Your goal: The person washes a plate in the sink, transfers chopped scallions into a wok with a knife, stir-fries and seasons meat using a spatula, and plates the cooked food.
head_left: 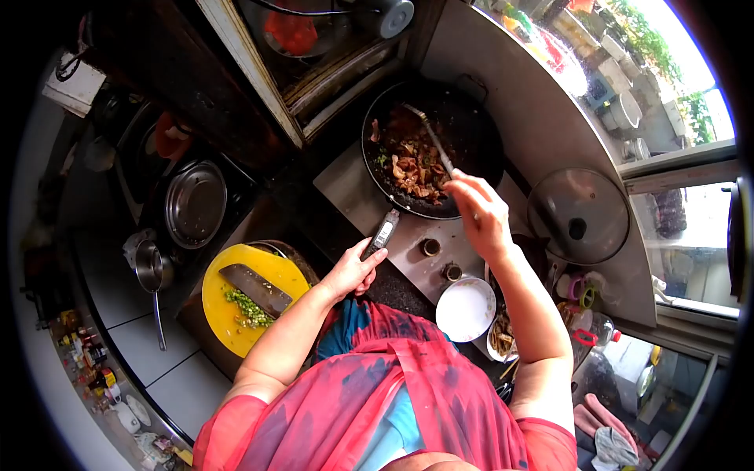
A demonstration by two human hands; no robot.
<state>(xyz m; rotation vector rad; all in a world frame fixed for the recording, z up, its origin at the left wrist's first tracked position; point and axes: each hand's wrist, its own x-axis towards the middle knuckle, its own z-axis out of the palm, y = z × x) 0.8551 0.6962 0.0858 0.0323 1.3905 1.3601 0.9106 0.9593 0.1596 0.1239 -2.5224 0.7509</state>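
Note:
My left hand (361,267) is closed around the handle (385,229) of a dark wok (475,129) on the stove. Browned pieces of food, perhaps meat, with bits of green (420,171) lie inside the wok. A metal spatula (434,135) slants into the food, and my right hand (481,210) grips its handle above the wok's near right rim. Left of my left hand, a yellow cutting board (220,271) carries a cleaver (256,287) and chopped green pieces, probably scallion (248,311).
Two small jars (430,246) and a white bowl (465,311) stand between my forearms. To the right, a glass lid (579,216) leans by the wall below the window. A small saucepan (149,267) and a round metal pan (196,204) are at left.

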